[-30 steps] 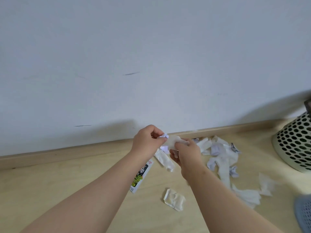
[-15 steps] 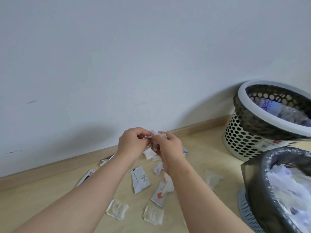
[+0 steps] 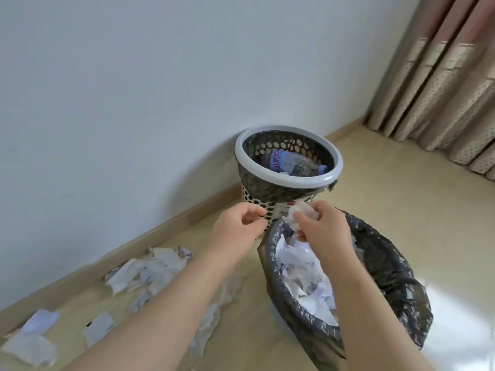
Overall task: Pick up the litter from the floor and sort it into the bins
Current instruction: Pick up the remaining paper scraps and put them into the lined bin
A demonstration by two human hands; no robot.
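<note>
- Bin with a black bag (image 3: 396,285) is nearest, partly filled with crumpled paper.
- Right hand (image 3: 324,228) is over the bin's far rim, fingers and thumb pinching a paper wad (image 3: 300,213).
- Left hand (image 3: 238,231) is just left of that rim, fingers curled in, holding nothing.
- Paper scraps (image 3: 150,271) lie on the floor left of the bin.
- Behind the bin is a perforated bin (image 3: 308,183) with a plastic bottle (image 3: 289,162) inside.
</note>
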